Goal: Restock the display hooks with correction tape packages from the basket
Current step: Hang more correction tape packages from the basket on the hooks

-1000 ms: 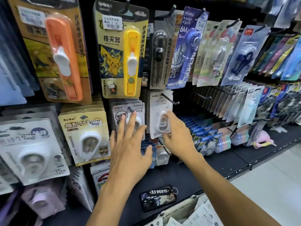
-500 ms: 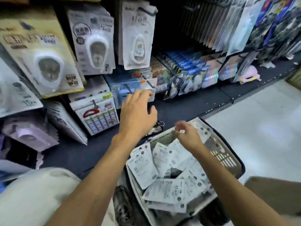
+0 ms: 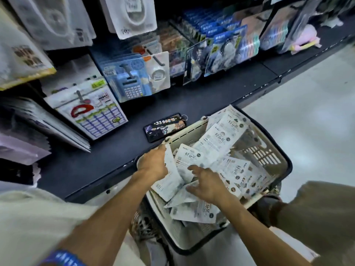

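Hands in slatted plastic basket (image 3: 257,158): left (image 3: 152,163) grips flat card packages (image 3: 217,139), right (image 3: 206,182) splayed.

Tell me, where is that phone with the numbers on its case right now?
In the head view the phone lies flat on the dark shelf, just beyond the far rim of the basket and above the left hand.

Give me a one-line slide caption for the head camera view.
Both hands reach into the basket of correction tape packages: left hand grips one, right hand spread over the pile.
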A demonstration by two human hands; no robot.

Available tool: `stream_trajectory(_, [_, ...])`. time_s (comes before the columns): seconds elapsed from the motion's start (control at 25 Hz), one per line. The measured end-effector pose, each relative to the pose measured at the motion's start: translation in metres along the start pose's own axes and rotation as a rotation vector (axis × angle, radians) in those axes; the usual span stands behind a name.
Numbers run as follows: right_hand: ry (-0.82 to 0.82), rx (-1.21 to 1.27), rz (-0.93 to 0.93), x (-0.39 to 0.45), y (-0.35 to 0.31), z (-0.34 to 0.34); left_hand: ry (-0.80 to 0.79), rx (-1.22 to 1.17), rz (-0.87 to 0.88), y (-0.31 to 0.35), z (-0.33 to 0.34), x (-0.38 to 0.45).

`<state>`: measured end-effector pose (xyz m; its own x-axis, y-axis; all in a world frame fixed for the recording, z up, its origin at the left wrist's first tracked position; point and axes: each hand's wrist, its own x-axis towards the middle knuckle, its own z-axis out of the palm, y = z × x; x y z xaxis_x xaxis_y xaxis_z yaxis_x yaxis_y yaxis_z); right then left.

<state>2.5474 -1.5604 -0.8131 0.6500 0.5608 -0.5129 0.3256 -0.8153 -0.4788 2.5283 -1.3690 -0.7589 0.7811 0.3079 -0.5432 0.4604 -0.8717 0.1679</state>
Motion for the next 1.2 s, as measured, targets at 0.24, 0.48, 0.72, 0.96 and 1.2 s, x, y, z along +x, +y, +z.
stream_trajectory(0.24, [0.206,0.331,-0.036,0.003,-0.042,0.001,-0.179,-1.024,0.047,0.034,-0.025,0.000])
stream_trajectory(0.48, [0.191,1.317,-0.041,0.004,-0.023,-0.053,-0.323,-1.073,0.303,0.005,-0.028,0.002])
stream_trajectory(0.72, [-0.310,-0.223,-0.071,-0.005,0.033,-0.029,0.063,-0.768,0.157,-0.009,-0.017,0.013])
stream_trajectory(0.96, [-0.093,-0.233,-0.194,-0.003,0.037,-0.031,0.003,-0.384,0.237,-0.014,0.022,0.018])
stream_trajectory(1.2, [-0.089,-0.210,-0.210,-0.009,0.027,0.003,-0.053,-0.330,0.234,-0.016,0.035,0.022])
